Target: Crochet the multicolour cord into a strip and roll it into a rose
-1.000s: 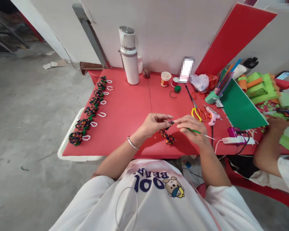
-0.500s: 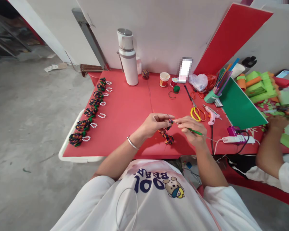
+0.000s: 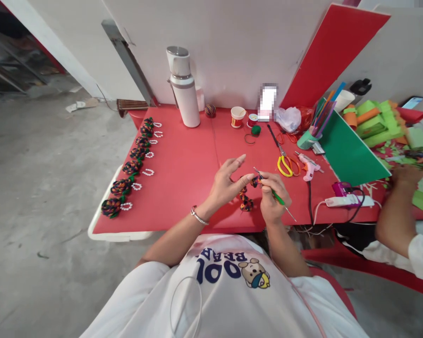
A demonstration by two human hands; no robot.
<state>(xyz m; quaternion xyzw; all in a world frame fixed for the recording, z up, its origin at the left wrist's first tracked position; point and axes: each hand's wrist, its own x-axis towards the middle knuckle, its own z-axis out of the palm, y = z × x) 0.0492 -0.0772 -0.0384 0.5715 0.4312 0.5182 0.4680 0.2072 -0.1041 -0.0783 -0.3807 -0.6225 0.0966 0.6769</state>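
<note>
My right hand [image 3: 272,196] is closed around a green-handled crochet hook [image 3: 278,198], whose metal tip points up-left at a small multicoloured yarn piece [image 3: 256,180]. My left hand [image 3: 228,182] is lifted just left of it, fingers partly spread, thumb and forefinger touching the yarn. A strip of crocheted multicoloured yarn [image 3: 246,203] hangs from the hands down onto the red table [image 3: 183,169]. Along the table's left edge lies a row of several finished yarn flowers [image 3: 121,187], each with a small loop of white beads [image 3: 137,186].
A white flask [image 3: 182,89] stands at the back, with a yarn ball [image 3: 210,111], a paper cup [image 3: 237,116] and thread spools. Yellow scissors [image 3: 285,164], a glue gun [image 3: 307,164] and a power strip [image 3: 345,202] lie right. Another person's arm [image 3: 395,211] works among green paper [image 3: 352,150].
My left hand has opened its fingers and risen from a closed pinch. My right hand has turned and drawn nearer, tilting the hook more upright. The view has shifted slightly right.
</note>
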